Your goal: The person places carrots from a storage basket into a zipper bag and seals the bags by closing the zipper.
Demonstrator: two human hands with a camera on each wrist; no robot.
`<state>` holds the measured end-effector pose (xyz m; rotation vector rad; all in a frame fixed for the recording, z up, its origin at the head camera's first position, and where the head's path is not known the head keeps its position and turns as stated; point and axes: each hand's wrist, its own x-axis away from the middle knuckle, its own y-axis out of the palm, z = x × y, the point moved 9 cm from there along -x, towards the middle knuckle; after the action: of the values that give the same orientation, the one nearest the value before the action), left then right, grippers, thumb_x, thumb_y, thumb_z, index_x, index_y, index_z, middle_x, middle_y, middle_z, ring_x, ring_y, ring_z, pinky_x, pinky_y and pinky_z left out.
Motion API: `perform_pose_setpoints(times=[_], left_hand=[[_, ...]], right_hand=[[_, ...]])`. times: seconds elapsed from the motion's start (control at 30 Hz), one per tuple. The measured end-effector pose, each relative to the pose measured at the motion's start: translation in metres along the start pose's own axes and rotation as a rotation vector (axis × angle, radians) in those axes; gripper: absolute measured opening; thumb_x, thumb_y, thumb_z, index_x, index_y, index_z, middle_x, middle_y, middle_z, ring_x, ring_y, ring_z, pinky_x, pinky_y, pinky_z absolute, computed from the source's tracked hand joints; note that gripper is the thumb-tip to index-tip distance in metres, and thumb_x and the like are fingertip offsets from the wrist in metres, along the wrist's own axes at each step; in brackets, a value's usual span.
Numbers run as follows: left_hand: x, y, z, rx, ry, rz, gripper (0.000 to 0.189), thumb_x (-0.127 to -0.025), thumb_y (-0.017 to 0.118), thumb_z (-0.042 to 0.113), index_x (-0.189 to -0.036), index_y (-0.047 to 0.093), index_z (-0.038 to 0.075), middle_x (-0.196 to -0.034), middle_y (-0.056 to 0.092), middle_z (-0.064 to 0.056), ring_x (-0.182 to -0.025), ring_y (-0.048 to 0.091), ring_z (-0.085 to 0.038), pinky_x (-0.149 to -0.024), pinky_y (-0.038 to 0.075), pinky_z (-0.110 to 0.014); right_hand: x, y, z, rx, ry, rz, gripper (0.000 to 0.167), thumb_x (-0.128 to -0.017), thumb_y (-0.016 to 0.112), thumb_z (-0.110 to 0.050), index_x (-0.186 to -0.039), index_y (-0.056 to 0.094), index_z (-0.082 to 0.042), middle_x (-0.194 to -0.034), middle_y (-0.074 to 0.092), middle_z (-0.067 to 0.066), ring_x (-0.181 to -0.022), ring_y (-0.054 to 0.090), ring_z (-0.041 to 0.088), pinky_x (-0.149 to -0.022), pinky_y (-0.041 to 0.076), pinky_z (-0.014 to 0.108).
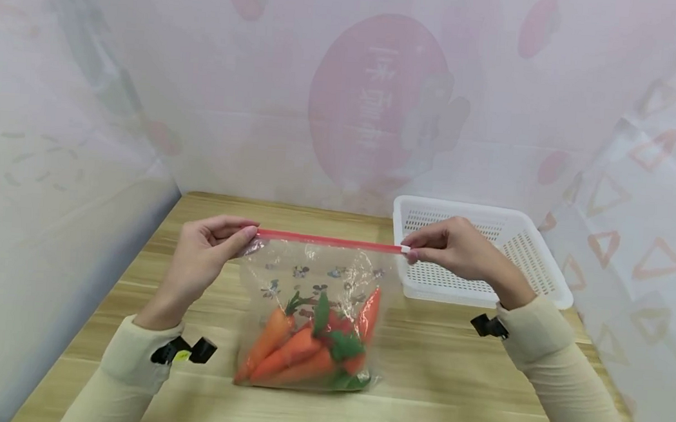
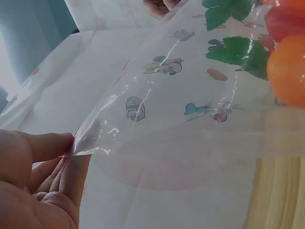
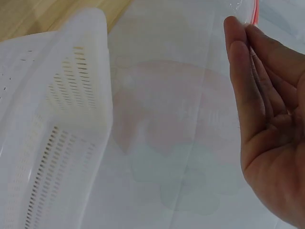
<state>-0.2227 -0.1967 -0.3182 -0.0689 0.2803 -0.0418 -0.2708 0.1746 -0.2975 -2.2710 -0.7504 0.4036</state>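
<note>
A clear zip bag with a red top strip and printed cartoon figures hangs between both hands over the table. Orange carrots with green leafy tops lie in its lower part, along with red pieces partly hidden by the leaves. My left hand pinches the bag's upper left corner between thumb and fingers. At the other end of the red strip, beside a small white slider, my right hand pinches the upper right corner. In the left wrist view, the left hand grips the bag's edge.
A white perforated plastic basket stands at the back right, partly behind the right hand. The wooden table is bounded by pale printed sheets at the back and on both sides.
</note>
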Motion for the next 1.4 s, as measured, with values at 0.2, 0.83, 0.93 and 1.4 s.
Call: perform_pose_setpoints(times=[0.2, 0.83, 0.93, 1.4], left_hand=[[-0.024, -0.001, -0.036, 0.154, -0.036, -0.008, 0.018, -0.1, 0.068, -0.002, -0.117, 0.074, -0.002, -0.097, 0.083, -0.002, -0.089, 0.081, -0.011, -0.082, 0.064, -0.026], [-0.083, -0.009, -0.133, -0.092, -0.324, 0.009, 0.039, -0.104, 0.067, 0.011, -0.138, 0.063, -0.007, -0.124, 0.075, -0.022, -0.095, 0.075, -0.002, -0.089, 0.061, -0.019], [-0.09, -0.011, -0.142, -0.104, -0.358, 0.014, 0.038, -0.104, 0.068, 0.012, -0.138, 0.064, -0.005, -0.129, 0.073, -0.023, -0.094, 0.074, -0.001, -0.088, 0.061, -0.018], [-0.101, 0.003, -0.124, -0.727, -0.21, -0.077, 0.054, -0.107, 0.056, 0.028, -0.15, 0.051, -0.005, -0.149, 0.057, -0.028, -0.141, 0.054, -0.047, -0.119, 0.043, -0.061]], right_hand=[[-0.029, 0.011, 0.028, 0.037, 0.092, 0.052, 0.016, -0.096, 0.078, -0.01, -0.112, 0.081, -0.008, -0.1, 0.082, 0.007, -0.089, 0.079, 0.015, -0.08, 0.063, 0.031], [-0.091, 0.03, 0.068, 0.209, 0.282, 0.109, 0.012, -0.096, 0.074, -0.005, -0.105, 0.079, 0.0, -0.091, 0.081, 0.013, -0.09, 0.079, 0.032, -0.084, 0.062, 0.041], [-0.1, 0.027, 0.068, 0.253, 0.289, 0.151, 0.01, -0.094, 0.074, -0.003, -0.102, 0.08, 0.0, -0.087, 0.081, 0.013, -0.085, 0.078, 0.029, -0.084, 0.061, 0.041], [-0.099, 0.019, 0.066, 0.327, 0.357, 0.095, 0.036, -0.099, 0.073, -0.017, -0.128, 0.071, 0.005, -0.122, 0.076, 0.022, -0.115, 0.073, 0.036, -0.111, 0.053, 0.051]])
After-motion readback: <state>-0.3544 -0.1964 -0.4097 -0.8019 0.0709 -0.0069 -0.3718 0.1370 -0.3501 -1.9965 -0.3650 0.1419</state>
